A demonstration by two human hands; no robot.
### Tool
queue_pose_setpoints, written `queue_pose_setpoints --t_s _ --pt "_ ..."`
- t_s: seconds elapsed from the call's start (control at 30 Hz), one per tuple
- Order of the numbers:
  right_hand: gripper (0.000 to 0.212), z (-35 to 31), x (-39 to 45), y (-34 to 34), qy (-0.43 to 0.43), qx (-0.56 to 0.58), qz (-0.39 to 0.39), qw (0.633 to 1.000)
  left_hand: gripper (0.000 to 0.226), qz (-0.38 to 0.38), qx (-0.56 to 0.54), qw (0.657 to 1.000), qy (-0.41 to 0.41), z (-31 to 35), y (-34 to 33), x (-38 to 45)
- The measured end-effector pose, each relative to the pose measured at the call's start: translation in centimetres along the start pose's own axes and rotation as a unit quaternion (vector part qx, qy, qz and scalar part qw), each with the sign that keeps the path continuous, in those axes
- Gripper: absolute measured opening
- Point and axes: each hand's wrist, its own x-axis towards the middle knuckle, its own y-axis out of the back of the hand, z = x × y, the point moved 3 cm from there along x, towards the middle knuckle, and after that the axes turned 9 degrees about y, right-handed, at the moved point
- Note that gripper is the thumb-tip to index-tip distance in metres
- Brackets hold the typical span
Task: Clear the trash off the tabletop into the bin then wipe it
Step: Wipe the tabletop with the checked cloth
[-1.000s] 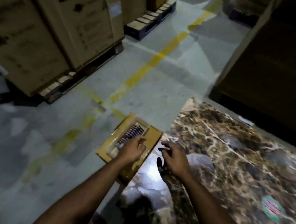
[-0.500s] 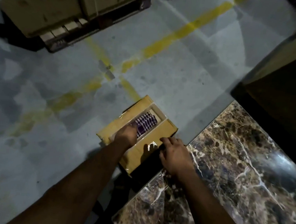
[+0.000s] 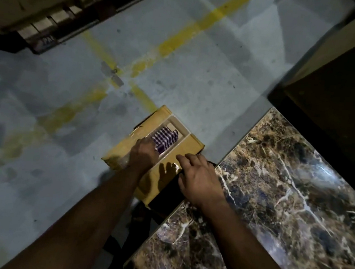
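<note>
A: Where is the cloth right now?

B: The checked cloth (image 3: 164, 140) sits down in the gap between the flaps of the cardboard box (image 3: 124, 150), just past the fingertips of the left hand (image 3: 144, 155). The box stands on the floor, off the corner of the marble tabletop (image 3: 287, 189).

A: And the hands?

B: The left hand reaches into the opening, knuckles up, fingers bent down at the near edge of the cloth. I cannot tell whether they have pinched it or only touch it. The right hand (image 3: 199, 178) lies just to the right of the left, fingers relaxed and a little spread, over the near flap; it holds nothing.

A: Which way does the cloth run?

B: It looks like a bunched rectangle whose long axis follows the slot, running away from the left fingertips and up to the right. Its far end is folded over on itself.

A: How would you lift it well?

B: I judge the slot is narrow, so take a good fold at the near end with thumb and fingers and draw it out along the slot's length instead of dragging it sideways across the flap edges. The right hand could press the flap flat so the light box does not rise with the cloth. Gather it before wiping, so no tail trails
</note>
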Motion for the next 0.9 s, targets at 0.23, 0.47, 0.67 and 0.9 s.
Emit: queue_pose_setpoints --t_s 0.23,0.47,0.67,0.9 --pt "0.06 -0.9 -0.7 2.5 0.006 -0.018 0.051 0.998 0.023 0.039 -0.013 0.992 -0.117 4.4 7.4 -5.7" --pt "0.049 -0.4 -5.5 7.8 0.005 -0.006 0.194 0.981 0.026 0.056 -0.057 0.961 -0.264 9.5 13.9 -13.5" --pt "0.026 2.1 -13.4 9.6 -0.023 -0.022 0.265 0.964 0.022 0.049 -0.102 0.924 -0.366 14.7 16.3 -20.5" --pt "0.019 5.2 -26.8 7.8 -0.053 0.09 0.369 0.924 0.031 0.012 -0.278 0.904 -0.324 18.2 14.3 -29.3"
